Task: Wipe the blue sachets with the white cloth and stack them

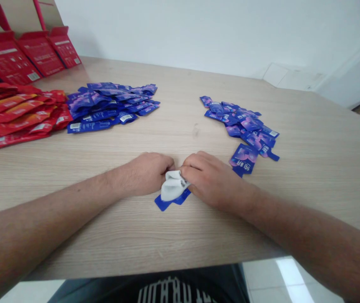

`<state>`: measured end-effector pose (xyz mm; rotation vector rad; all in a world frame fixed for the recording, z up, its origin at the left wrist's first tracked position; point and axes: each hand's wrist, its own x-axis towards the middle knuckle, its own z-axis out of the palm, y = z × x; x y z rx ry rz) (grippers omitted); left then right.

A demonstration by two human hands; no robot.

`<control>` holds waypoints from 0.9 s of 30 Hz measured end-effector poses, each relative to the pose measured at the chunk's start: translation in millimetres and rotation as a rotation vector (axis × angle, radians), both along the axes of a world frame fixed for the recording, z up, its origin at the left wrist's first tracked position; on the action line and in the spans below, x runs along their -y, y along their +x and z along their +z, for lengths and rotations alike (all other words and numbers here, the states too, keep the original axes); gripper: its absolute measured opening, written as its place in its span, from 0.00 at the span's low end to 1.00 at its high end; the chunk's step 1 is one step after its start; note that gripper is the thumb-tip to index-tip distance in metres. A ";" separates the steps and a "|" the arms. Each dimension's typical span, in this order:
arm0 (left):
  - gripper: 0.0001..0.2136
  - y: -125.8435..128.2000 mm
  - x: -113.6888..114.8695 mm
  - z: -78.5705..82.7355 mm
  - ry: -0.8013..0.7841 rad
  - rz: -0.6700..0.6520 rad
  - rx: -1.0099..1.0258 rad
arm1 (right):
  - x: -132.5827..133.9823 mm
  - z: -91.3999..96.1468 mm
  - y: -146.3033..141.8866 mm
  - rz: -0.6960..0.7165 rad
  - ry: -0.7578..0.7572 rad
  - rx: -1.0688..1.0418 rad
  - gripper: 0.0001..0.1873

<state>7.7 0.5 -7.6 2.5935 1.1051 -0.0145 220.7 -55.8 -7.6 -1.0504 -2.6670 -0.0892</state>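
Near the front of the table, my left hand [153, 173] is closed with its fingers curled at the left edge of a white folded cloth [174, 186], which looks soft and rounded like a sock. My right hand [212, 179] pinches the same cloth from the right, thumb and fingers pressed together. Beneath the cloth a flat blue card [164, 203] with a notched edge sticks out toward me; most of it is covered. Just beyond my right hand lies a blue and purple printed card [244, 159], partly hidden by the hand.
A loose pile of blue and purple cards [239, 120] lies at the right back. Blue packets [110, 103] are stacked at the left back, beside a heap of red and orange packets [18, 113]. Open red boxes [41, 52] stand behind them, near the white wall [198, 33].
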 end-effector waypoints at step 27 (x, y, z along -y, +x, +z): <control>0.09 0.5 2.6 3.6 -0.131 -0.015 0.108 | 4.9 -0.2 1.0 0.215 -0.066 0.042 0.09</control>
